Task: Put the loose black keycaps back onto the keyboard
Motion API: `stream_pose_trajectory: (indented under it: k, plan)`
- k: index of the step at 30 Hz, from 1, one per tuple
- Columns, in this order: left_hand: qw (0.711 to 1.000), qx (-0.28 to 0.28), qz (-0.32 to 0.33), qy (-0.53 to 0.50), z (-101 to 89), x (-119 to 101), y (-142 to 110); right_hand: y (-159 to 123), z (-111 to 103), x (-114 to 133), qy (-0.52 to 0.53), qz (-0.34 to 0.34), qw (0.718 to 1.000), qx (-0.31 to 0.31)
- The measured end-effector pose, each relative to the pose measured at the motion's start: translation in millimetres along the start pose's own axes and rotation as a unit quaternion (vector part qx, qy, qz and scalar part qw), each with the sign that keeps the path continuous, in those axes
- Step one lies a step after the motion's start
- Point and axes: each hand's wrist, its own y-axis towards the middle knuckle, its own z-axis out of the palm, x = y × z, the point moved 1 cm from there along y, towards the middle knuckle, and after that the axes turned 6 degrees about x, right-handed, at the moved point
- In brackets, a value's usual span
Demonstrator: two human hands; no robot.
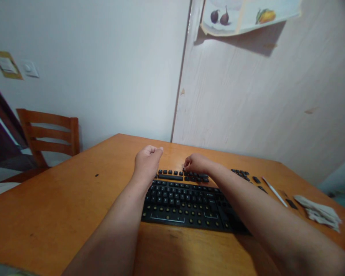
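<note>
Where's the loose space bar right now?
Near centre in the head view, the space bar lies between the keyboard and a row of small keys, just right of the left hand.

Wooden chair [49, 133], wall pictures [248, 17]

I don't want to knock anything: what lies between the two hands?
In the head view, a row of small loose black keycaps lies between the left hand and the right hand, with a long black key between that row and the keyboard.
</note>
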Motion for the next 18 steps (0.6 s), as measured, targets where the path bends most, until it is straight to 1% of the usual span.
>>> stream_pose_trajectory:
  k: [6,18]
  plan:
    - [1.000,-0.002,0.003,0.006,0.3,0,0,7,3,-1,0.002,-0.005,1.000,0.013]
    - [1.000,-0.004,0.006,0.017,0.0,3,1,14,4,-6,-0.003,-0.001,1.000,0.011]
